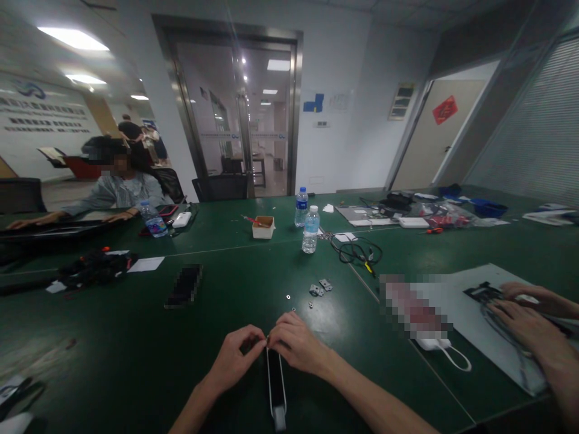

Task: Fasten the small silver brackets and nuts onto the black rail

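Observation:
My left hand [236, 357] and my right hand [296, 343] meet low in the middle of the green table [136, 337]. Both are closed in a pinch on something tiny between the fingertips, too small to name. Directly under them lies a long black strip-like part [275, 386] with a pale edge, its far end touching my fingers. Just beyond my hands lie small metal brackets [320, 287], a washer [288, 297] and loose screws [310, 304].
Two water bottles [310, 229] and a small cardboard box [263, 227] stand mid-table, with a black cable coil [357, 250] nearby. A dark phone [184, 286] lies left. Another person's hands [525, 313] work on a grey mat at the right; a seated person [115, 187] is far left.

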`<state>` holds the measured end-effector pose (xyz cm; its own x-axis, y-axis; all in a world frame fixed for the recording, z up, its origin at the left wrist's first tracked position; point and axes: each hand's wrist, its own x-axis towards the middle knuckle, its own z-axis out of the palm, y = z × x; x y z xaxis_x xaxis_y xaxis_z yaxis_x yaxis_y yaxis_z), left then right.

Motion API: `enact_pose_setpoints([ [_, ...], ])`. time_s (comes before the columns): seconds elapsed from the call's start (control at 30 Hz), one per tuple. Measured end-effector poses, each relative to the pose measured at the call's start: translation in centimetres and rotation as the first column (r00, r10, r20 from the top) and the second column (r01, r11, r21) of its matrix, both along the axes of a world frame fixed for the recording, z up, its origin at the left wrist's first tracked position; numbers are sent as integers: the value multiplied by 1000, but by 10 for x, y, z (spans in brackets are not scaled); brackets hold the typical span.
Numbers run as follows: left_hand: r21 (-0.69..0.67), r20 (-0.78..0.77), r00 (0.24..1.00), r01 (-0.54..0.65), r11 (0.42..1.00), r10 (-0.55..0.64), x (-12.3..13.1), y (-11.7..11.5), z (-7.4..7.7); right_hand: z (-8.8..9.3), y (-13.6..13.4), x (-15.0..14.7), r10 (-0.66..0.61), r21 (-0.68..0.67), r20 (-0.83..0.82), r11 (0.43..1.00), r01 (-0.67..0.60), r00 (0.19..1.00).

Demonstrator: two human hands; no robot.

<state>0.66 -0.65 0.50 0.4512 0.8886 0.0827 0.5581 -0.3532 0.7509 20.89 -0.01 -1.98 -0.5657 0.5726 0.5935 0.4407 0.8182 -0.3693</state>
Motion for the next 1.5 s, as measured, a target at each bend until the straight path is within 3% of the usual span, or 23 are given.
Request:
enact_pose_setpoints([
  [0.43, -139, 16, 995, 102, 985, -100, -4, 0, 11, -10, 4, -2, -75, 65, -17, 995, 76, 997],
  [0.57, -155, -19, 996, 82, 984, -86, -6, 1, 13, -9, 5, 0, -83, 43, 26, 996, 82, 996],
  [0.73, -100, -102, 994, 20, 995, -30, -13, 8, 12, 1, 10, 12, -157, -25, 163, 986, 163, 974],
  [0.93, -102, -167, 984, 47, 994, -64, -21, 15, 5, 22, 17, 37, -227, -150, 352, 944, 294, 908],
  [1.2, -162, -209, 976, 29, 986, -63, -14, 14, 5, 21, 19, 44, -58, -375, 453, 893, 250, 890],
  [1.5, -167, -156, 987, 20, 986, -47, -11, 11, 8, 20, 15, 35, 13, -426, 425, 885, 187, 905],
])
